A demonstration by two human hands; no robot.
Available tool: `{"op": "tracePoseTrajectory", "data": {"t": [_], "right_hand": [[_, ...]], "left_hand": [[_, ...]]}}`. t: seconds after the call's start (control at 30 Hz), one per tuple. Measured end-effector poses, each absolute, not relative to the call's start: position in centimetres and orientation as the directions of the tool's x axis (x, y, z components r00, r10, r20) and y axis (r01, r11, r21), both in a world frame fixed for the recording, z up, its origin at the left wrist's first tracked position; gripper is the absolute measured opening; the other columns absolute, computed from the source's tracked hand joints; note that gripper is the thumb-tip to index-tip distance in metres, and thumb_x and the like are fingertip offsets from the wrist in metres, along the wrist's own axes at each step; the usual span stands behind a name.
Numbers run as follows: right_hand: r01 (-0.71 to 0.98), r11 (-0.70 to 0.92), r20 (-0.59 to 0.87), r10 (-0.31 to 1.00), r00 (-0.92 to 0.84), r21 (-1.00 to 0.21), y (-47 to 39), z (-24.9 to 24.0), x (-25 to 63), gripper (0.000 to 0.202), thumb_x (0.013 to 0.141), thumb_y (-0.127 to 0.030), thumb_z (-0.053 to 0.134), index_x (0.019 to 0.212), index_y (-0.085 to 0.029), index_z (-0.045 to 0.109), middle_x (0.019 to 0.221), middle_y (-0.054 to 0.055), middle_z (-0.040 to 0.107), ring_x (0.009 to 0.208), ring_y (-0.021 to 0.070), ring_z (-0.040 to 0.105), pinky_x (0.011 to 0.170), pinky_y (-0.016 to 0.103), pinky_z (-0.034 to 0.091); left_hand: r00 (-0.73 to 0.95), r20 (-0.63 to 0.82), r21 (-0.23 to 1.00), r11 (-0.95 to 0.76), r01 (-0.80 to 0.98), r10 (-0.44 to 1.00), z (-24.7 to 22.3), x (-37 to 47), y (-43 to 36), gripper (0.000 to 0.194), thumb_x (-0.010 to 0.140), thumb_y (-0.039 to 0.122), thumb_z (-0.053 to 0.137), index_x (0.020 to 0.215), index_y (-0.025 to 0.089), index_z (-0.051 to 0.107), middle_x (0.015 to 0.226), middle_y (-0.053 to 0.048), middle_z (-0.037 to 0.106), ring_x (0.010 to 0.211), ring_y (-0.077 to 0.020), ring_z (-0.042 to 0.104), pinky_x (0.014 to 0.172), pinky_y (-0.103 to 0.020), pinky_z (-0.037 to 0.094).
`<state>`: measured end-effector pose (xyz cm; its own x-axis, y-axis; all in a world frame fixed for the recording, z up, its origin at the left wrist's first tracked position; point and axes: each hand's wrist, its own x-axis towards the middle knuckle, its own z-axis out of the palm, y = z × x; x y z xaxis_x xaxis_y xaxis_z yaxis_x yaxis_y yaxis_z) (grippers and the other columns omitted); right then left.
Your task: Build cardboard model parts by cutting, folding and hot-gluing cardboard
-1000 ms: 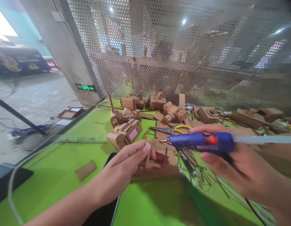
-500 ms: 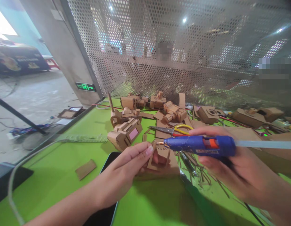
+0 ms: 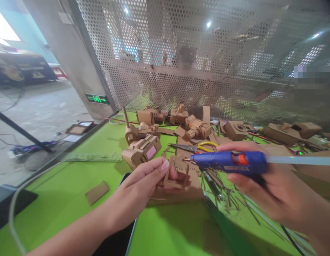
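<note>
While the thumb and fingers of the left hand [image 3: 145, 183] pinch one side of a small cardboard frame [image 3: 174, 184], the frame is above a marked cardboard sheet [image 3: 195, 188] near the front of the green table [image 3: 161, 227]. The right hand [image 3: 271, 185] is closed around a blue glue gun [image 3: 215, 161], with its thumb below the body. The metal tip points left at the upper part of the frame; contact between the two cannot be confirmed. A pale glue stick [image 3: 300, 160] extends from the rear of the gun.

Just behind the gun lie scissors [image 3: 184, 147] with a yellow handle loop, blades directed left. Thin cardboard strips [image 3: 232, 204] are scattered to the right of the sheet. Left of the scissors stands a cardboard model [image 3: 139, 153] with a pink panel. A flat dark device [image 3: 115, 236] lies partly under the left forearm, and a loose cardboard piece [image 3: 97, 192] lies to its left. Further cardboard models [image 3: 198, 128] line the rear of the table, in front of a perforated metal screen [image 3: 154, 78]. Beyond the left edge, a green exit sign [image 3: 97, 99] is mounted low on a pillar [image 3: 63, 53].
</note>
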<state>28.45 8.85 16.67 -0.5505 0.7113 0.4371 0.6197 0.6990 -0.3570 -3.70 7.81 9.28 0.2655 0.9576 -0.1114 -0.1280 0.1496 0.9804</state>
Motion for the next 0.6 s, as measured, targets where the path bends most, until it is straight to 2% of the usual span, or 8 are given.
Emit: {"op": "tracePoseTrajectory", "data": {"t": [0.13, 0.23, 0.3, 0.43, 0.53, 0.6], "right_hand": [[0.634, 0.684, 0.461, 0.721, -0.517, -0.360, 8.88, 16.65, 28.40, 0.040, 0.113, -0.040, 0.067, 0.152, -0.035, 0.059, 0.116, 0.004, 0.075, 0.085, 0.0222, 0.076, 0.083, 0.033, 0.066], [0.621, 0.681, 0.453, 0.728, -0.514, -0.390, 8.89, 16.60, 28.31, 0.041, 0.114, -0.038, 0.066, 0.154, -0.034, 0.058, 0.104, 0.002, 0.074, 0.074, 0.0196, 0.072, 0.070, 0.028, 0.062], [0.615, 0.686, 0.460, 0.723, -0.515, -0.390, 8.89, 16.59, 28.22, 0.041, 0.114, -0.040, 0.067, 0.154, -0.034, 0.058, 0.107, 0.003, 0.075, 0.080, 0.0220, 0.074, 0.074, 0.030, 0.064], [0.600, 0.698, 0.463, 0.712, -0.528, -0.390, 8.87, 16.55, 28.01, 0.039, 0.113, -0.042, 0.067, 0.150, -0.034, 0.060, 0.130, 0.009, 0.076, 0.108, 0.0307, 0.078, 0.094, 0.040, 0.067], [0.602, 0.693, 0.456, 0.718, -0.527, -0.396, 8.92, 16.50, 28.02, 0.040, 0.112, -0.041, 0.068, 0.151, -0.035, 0.059, 0.128, 0.009, 0.076, 0.105, 0.0300, 0.078, 0.094, 0.040, 0.067], [0.615, 0.685, 0.456, 0.725, -0.517, -0.391, 9.00, 16.50, 28.14, 0.041, 0.112, -0.040, 0.068, 0.152, -0.036, 0.059, 0.122, 0.007, 0.076, 0.099, 0.0273, 0.078, 0.089, 0.037, 0.067]], "left_hand": [[0.229, -0.121, 0.982, 0.150, -0.112, 0.966, 9.35, -3.55, 7.81, 0.041, 0.100, 0.069, 0.082, 0.094, 0.029, 0.089, 0.107, -0.002, 0.084, 0.111, -0.0224, 0.073, 0.109, -0.028, 0.057], [0.242, -0.170, 0.974, 0.200, -0.104, 0.955, 9.38, -3.49, 7.63, 0.041, 0.099, 0.068, 0.083, 0.094, 0.028, 0.089, 0.102, -0.004, 0.082, 0.109, -0.0238, 0.073, 0.101, -0.026, 0.061], [0.231, -0.199, 0.967, 0.229, -0.111, 0.952, 9.30, -3.50, 7.49, 0.039, 0.097, 0.068, 0.085, 0.097, 0.030, 0.091, 0.101, -0.004, 0.081, 0.109, -0.0246, 0.073, 0.099, -0.026, 0.062], [0.174, -0.203, 0.969, 0.223, -0.104, 0.964, 9.37, -3.46, 7.43, 0.036, 0.092, 0.067, 0.090, 0.098, 0.031, 0.091, 0.106, -0.004, 0.082, 0.112, -0.0242, 0.073, 0.098, -0.022, 0.062], [0.196, -0.172, 0.975, 0.194, -0.103, 0.966, 9.88, -3.28, 7.54, 0.038, 0.093, 0.067, 0.089, 0.090, 0.029, 0.090, 0.100, -0.004, 0.082, 0.106, -0.0241, 0.074, 0.095, -0.023, 0.062], [0.222, -0.135, 0.981, 0.162, -0.105, 0.966, 10.19, -3.23, 7.61, 0.037, 0.099, 0.063, 0.085, 0.089, 0.028, 0.089, 0.100, -0.005, 0.084, 0.106, -0.0237, 0.076, 0.100, -0.025, 0.062]]}}
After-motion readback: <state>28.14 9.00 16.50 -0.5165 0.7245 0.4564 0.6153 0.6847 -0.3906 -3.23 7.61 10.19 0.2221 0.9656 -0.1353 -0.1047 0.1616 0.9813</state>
